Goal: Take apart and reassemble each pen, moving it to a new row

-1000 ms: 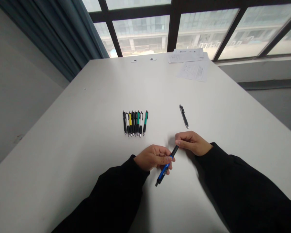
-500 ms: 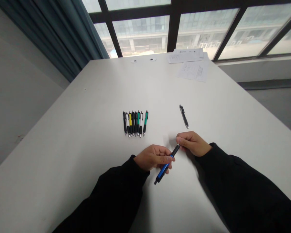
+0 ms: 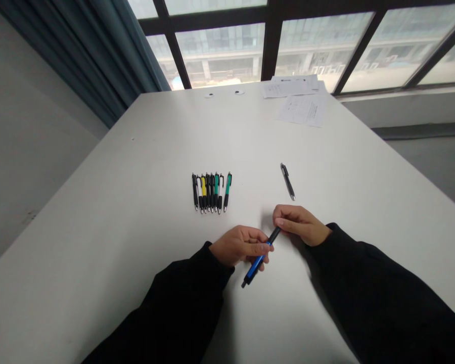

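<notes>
My left hand [image 3: 240,246] is closed around the middle of a blue and black retractable pen [image 3: 257,264], which slants across the white table [image 3: 345,177]. My right hand [image 3: 299,225] pinches the pen's dark upper end between its fingertips. A slim grey pen [image 3: 287,182] lies alone just beyond my right hand, touching neither hand. Farther left, a tight row of several pens [image 3: 211,193] in black, white, yellow and green lies side by side, with their tips toward me.
Loose printed papers [image 3: 301,108] lie at the table's far end, near two small white discs [image 3: 223,93]. Past the table's far edge is a dark-framed window [image 3: 220,50], with a blue curtain [image 3: 98,50] at left. Both my arms wear black sleeves.
My right hand has shifted slightly left, its fingers now reaching farther over the pen's dark end. My left hand and the blue pen have barely moved.
</notes>
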Action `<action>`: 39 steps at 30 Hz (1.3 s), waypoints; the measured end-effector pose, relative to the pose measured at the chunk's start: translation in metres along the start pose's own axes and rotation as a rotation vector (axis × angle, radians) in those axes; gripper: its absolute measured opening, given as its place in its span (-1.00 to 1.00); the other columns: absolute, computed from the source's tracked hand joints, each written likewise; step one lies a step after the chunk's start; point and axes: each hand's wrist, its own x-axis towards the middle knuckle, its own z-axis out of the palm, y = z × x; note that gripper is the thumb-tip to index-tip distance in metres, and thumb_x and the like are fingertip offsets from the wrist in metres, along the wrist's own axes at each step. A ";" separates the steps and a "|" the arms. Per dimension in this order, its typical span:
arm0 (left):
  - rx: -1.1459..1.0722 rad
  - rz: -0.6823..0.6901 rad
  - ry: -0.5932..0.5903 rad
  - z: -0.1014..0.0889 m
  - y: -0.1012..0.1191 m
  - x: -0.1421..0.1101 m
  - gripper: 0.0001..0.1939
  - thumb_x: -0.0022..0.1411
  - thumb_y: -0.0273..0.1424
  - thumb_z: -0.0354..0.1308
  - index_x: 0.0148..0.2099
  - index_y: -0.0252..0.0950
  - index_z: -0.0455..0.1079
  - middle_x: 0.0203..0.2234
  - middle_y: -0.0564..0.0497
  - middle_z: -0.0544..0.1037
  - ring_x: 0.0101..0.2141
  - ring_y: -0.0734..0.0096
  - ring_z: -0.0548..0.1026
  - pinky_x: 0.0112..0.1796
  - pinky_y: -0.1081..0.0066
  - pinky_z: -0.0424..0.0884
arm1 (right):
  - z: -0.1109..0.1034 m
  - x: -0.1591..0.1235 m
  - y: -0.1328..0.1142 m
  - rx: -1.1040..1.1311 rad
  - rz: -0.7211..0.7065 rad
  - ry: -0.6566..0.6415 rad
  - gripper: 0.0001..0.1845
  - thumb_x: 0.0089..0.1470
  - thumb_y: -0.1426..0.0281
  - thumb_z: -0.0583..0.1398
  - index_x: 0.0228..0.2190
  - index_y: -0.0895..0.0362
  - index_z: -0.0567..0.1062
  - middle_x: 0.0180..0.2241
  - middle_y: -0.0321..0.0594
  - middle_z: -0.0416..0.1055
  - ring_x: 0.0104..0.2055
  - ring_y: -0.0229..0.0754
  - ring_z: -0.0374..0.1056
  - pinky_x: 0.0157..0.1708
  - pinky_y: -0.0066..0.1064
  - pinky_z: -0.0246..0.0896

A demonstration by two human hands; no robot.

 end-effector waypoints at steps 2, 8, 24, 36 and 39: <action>0.015 -0.004 -0.007 0.000 0.000 0.000 -0.55 -0.09 -0.16 0.45 -0.30 -0.41 0.46 -0.59 0.00 0.53 -0.63 0.49 0.48 -0.58 0.53 0.34 | -0.001 0.000 0.001 -0.039 0.041 -0.025 -0.44 0.16 -0.01 0.14 -0.64 0.13 0.21 -0.68 -0.40 0.09 -0.61 -0.35 -0.06 -0.58 -0.42 -0.18; -0.009 0.001 -0.004 -0.001 -0.001 0.001 -0.55 -0.10 -0.16 0.45 -0.30 -0.41 0.45 -0.59 0.01 0.53 -0.63 0.48 0.49 -0.60 0.55 0.34 | -0.001 0.000 0.000 -0.049 0.013 -0.014 -0.40 0.20 -0.09 0.01 -0.57 0.14 0.31 -0.65 -0.37 0.13 -0.58 -0.32 0.00 -0.56 -0.40 -0.15; -0.204 0.270 0.202 -0.001 -0.001 0.005 -0.55 0.00 -0.17 0.41 -0.18 -0.39 0.46 -0.34 -0.11 0.60 -0.53 0.46 0.53 -0.51 0.48 0.41 | 0.001 0.007 0.007 0.341 0.084 0.199 -0.42 0.16 0.04 0.18 -0.72 0.12 0.23 -0.78 -0.42 0.03 -0.72 -0.39 -0.10 -0.66 -0.39 -0.30; -0.297 0.658 0.449 -0.009 0.006 0.008 -0.29 0.04 -0.32 0.42 0.19 -0.17 0.22 -0.36 0.07 0.58 -0.56 0.66 0.40 -0.48 0.59 0.32 | 0.040 -0.002 -0.003 0.383 0.220 -0.152 -0.52 0.10 0.04 0.25 -0.44 0.26 0.54 -0.50 -0.15 0.50 -0.57 -0.33 0.32 -0.53 -0.47 0.24; -0.125 0.637 0.392 -0.010 0.003 0.009 -0.21 0.10 -0.25 0.37 0.29 -0.18 0.08 -0.38 0.04 0.59 -0.64 0.67 0.34 -0.59 0.59 0.22 | 0.052 -0.005 -0.001 0.509 0.203 -0.269 -0.60 0.07 0.12 0.30 -0.34 0.27 0.53 -0.44 -0.16 0.50 -0.48 -0.32 0.38 -0.45 -0.48 0.31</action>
